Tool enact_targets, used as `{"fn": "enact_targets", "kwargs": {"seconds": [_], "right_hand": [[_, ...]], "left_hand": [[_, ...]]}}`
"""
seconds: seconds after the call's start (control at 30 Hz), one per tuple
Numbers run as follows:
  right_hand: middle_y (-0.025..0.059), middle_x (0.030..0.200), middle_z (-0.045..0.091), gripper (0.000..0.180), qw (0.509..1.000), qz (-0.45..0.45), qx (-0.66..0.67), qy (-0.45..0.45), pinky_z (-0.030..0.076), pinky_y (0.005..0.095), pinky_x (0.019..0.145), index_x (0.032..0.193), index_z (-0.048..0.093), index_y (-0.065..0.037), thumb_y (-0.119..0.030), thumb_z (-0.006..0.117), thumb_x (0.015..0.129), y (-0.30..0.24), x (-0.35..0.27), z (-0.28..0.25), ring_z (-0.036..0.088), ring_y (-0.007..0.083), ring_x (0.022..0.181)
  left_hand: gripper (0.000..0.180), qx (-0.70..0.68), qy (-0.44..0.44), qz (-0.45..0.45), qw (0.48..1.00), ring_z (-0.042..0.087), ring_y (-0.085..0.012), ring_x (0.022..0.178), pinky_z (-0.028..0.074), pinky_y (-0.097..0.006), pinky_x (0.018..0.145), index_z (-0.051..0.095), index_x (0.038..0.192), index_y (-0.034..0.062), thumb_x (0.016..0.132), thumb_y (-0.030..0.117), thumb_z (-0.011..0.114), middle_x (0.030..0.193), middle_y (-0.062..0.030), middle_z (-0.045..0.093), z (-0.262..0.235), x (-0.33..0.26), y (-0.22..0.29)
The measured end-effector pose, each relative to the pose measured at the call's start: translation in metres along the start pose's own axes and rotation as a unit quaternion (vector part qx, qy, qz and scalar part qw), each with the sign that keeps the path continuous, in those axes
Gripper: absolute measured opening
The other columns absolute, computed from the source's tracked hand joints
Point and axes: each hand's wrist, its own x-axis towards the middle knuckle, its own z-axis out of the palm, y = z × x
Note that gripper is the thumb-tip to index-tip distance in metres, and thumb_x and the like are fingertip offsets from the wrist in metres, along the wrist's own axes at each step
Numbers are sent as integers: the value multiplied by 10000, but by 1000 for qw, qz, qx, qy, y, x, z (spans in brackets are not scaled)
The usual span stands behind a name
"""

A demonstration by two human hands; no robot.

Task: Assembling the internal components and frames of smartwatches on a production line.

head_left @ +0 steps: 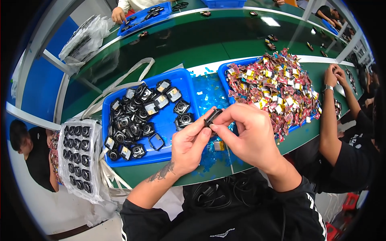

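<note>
A: Both hands up over the green bench. The left hand (192, 145) and the right hand (246, 134) each pinch one end of a small black casing (212, 117), fingertips closed tight on it, held just above the bench edge.

B: How far along, would you say?

A: Early to middling, I'd judge. The blue tray (177, 78) on the left is crowded with black casings (132, 124), and the second blue tray (223, 66) is heaped with small red-and-yellow packets (273, 86). One small yellowish part (218, 145) lies on the bench under the hands.

B: Anything in the way?

A: Scraps of blue film (209, 94) litter the bench between the trays. A clear bag of more casings (78, 156) hangs off the near-left edge, and a neighbour's forearm (329, 120) rests just beside the packet tray.
</note>
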Motion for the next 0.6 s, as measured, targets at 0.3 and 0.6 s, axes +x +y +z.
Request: {"fn": "enact_targets", "kwargs": {"seconds": [0.3, 0.6], "right_hand": [[77, 810, 522, 393, 998, -14, 65, 6, 430, 293, 711, 779, 436, -60, 16, 800, 649, 11, 1, 2, 528, 179, 781], [49, 948, 631, 404, 971, 91, 220, -25, 535, 282, 808, 1045, 568, -20, -82, 823, 738, 23, -20, 1, 630, 126, 878]], "left_hand": [[383, 39, -12, 5, 999, 574, -141, 1137, 456, -261, 959, 487, 1355, -72, 993, 55, 487, 1294, -143, 596, 0, -2, 4], [464, -168, 88, 12, 982, 608, -211, 1108, 519, -361, 955, 344, 1450, -4, 1005, 62, 458, 1246, -162, 584, 11, 10, 18]]}}
